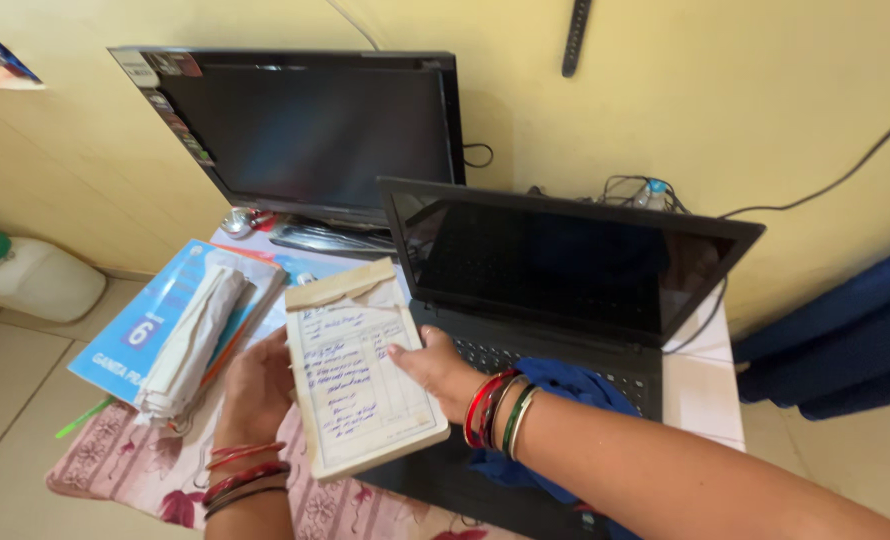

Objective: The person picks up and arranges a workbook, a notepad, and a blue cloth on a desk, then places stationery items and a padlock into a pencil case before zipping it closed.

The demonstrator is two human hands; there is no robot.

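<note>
A thick pad of handwritten slips [360,375] with a brown top flap is held up over the table's front. My left hand [257,385] grips its left edge, and my right hand [433,368] holds its right edge with the thumb on the page. Both wrists wear red and green bangles. A black laptop [565,270] stands open with a dark screen just behind my right hand, and a blue cloth [565,385] lies on its keyboard under my right forearm.
A dark monitor [305,130] stands at the back left. A blue book with folded papers on top [180,330] lies left of the pad on a floral cloth [125,465]. A white jug [30,278] sits on the floor at left. Cables hang on the yellow wall.
</note>
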